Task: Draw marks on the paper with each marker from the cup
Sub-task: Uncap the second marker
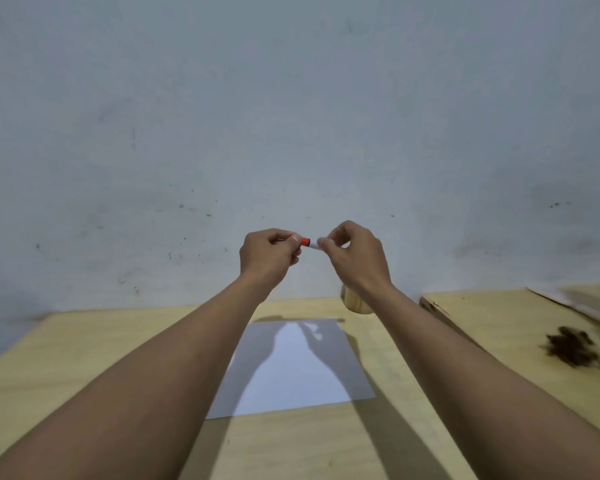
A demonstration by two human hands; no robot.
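Observation:
Both my hands are raised in front of the wall, above the far edge of the table. My left hand [269, 256] pinches the red cap [304, 241] of a marker. My right hand [355, 256] grips the marker's white barrel [313, 244], of which only a short piece shows between the fingers. Cap and barrel meet in the gap between the two hands. A blank white sheet of paper [293, 370] lies flat on the table below my forearms. The wooden cup [355, 303] stands just beyond the paper's far right corner, mostly hidden behind my right wrist.
The light wooden table [101, 358] runs up to a pale grey wall. A second wooden surface [499, 323] adjoins at the right, bearing a dark brown stain or clump [568, 348] and a flat board [575, 303] at the far right corner.

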